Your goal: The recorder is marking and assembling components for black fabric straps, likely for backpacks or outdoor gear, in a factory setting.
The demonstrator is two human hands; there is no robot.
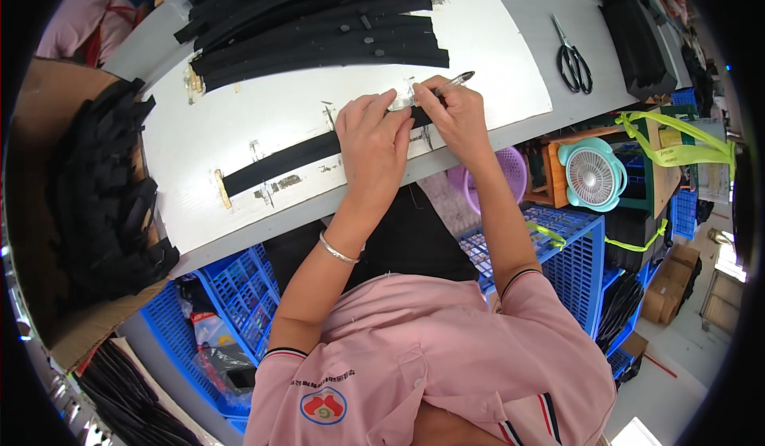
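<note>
A long black fabric strip (283, 164) lies across the white board near its front edge. My left hand (373, 143) rests over the strip, fingers bent and close together, with the fingertips at a small clear plastic piece (403, 99). Close beside it, my right hand (459, 119) is closed round a pen (456, 82), whose dark end points up and to the right. My right fingertips are also at the clear piece. The pen's lower end is hidden by my fingers. Farther back on the board lie several black strips (319, 43) with small dark bits on them.
The white board (494, 55) covers much of the grey table. Scissors (570, 59) lie to its right, near a black block-like stack (637, 47). A cardboard box (60, 87) of black pieces stands left. Below are blue crates (578, 263), a purple basket (510, 176) and a teal fan (592, 173).
</note>
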